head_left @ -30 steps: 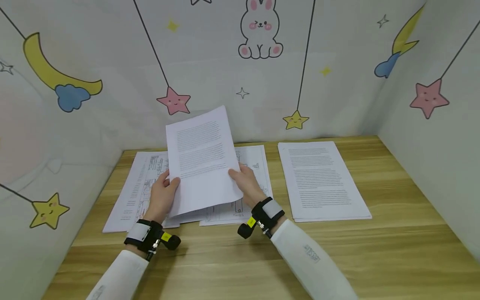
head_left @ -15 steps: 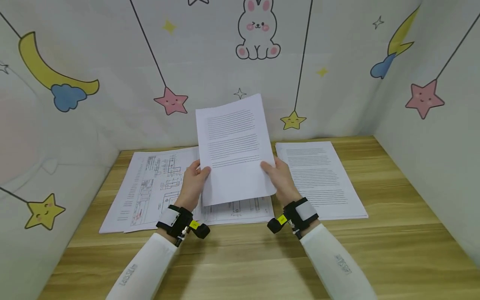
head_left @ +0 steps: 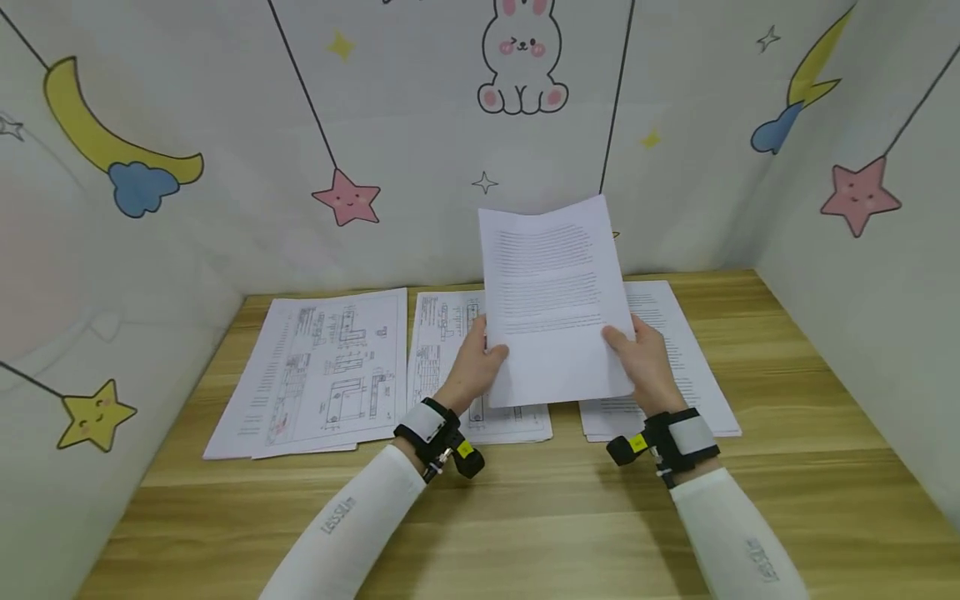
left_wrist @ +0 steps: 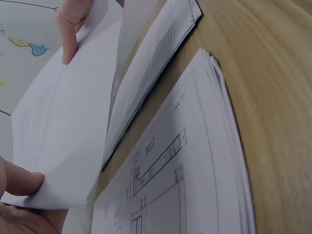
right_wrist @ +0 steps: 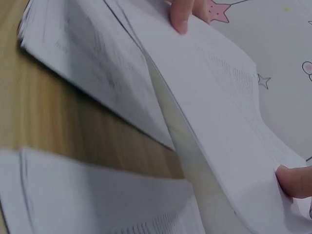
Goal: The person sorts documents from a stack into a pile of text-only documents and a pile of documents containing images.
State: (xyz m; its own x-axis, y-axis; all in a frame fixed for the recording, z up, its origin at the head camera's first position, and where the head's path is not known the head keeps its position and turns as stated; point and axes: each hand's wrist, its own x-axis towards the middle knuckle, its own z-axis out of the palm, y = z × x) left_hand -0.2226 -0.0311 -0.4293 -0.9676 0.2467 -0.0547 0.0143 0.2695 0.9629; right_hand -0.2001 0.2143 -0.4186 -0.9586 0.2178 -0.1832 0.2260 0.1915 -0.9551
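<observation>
A printed sheet of paper (head_left: 551,358), perhaps several together, is held up off the table, tilted toward the head camera. My left hand (head_left: 472,362) pinches its left edge, thumb on the front. Across from it, my right hand (head_left: 647,362) grips the right edge the same way; that thumb (right_wrist: 295,181) presses the printed side in the right wrist view. Beneath and to the left lies a middle stack of drawing sheets (head_left: 442,350), partly covered. Behind the right hand rests a stack of text pages (head_left: 701,400), its left part hidden by the held paper.
A further pile of drawings and text (head_left: 345,375) lies at the left of the wooden table (head_left: 525,517), its sheets slightly fanned. A white printed cloth wall (head_left: 420,125) rises right behind the table's back edge, with side walls left and right.
Both hands have carried the held paper to the right, from over the left and middle stacks to between the middle and right ones. The left pile and more of the middle stack are now uncovered.
</observation>
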